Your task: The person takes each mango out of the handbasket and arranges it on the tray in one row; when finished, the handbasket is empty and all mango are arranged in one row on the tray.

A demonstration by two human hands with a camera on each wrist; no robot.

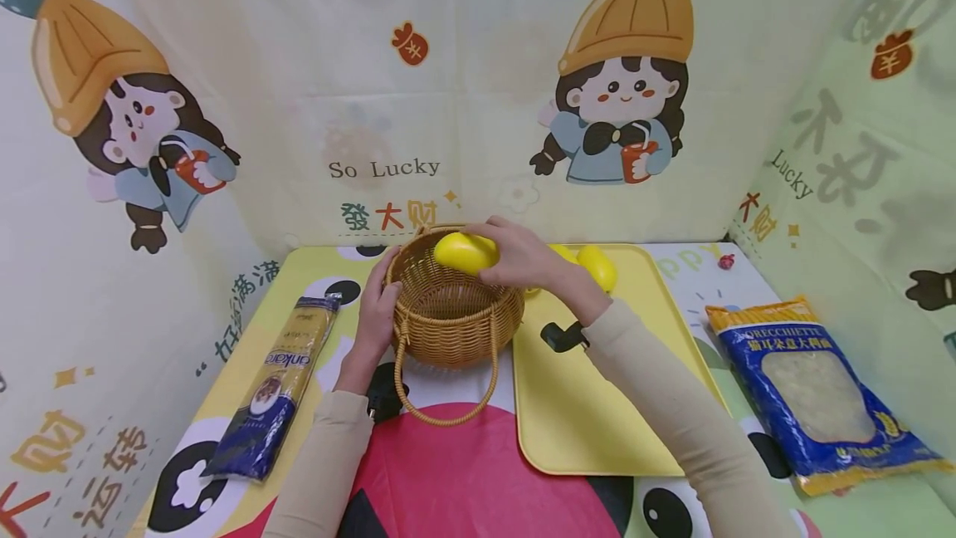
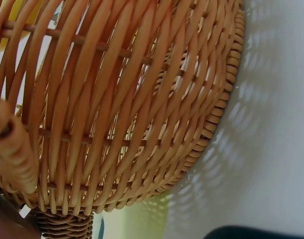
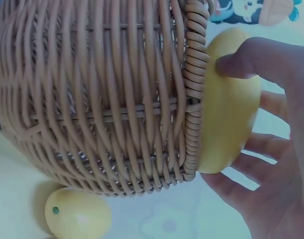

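Note:
A round wicker basket (image 1: 456, 330) stands near the middle of the table, its looped handle folded down towards me. My left hand (image 1: 377, 310) grips the basket's left rim; the left wrist view is filled by the woven side (image 2: 117, 109). Over the basket's mouth, my right hand (image 1: 519, 254) holds a smooth yellow mango (image 1: 465, 253) between thumb and fingers. From the right wrist, the same mango (image 3: 230, 107) shows right at the rim, with the thumb across one side. Another yellow mango (image 1: 597, 268) lies on the yellow tray (image 1: 597, 422), partly behind the right forearm.
To the left lies a long pasta packet (image 1: 272, 393) in gold and blue. A blue and orange bag of orecchiette (image 1: 817, 393) rests right of the tray. Behind the table rises a printed cloth backdrop (image 1: 478, 123). A small red object (image 1: 726, 261) sits at the back right.

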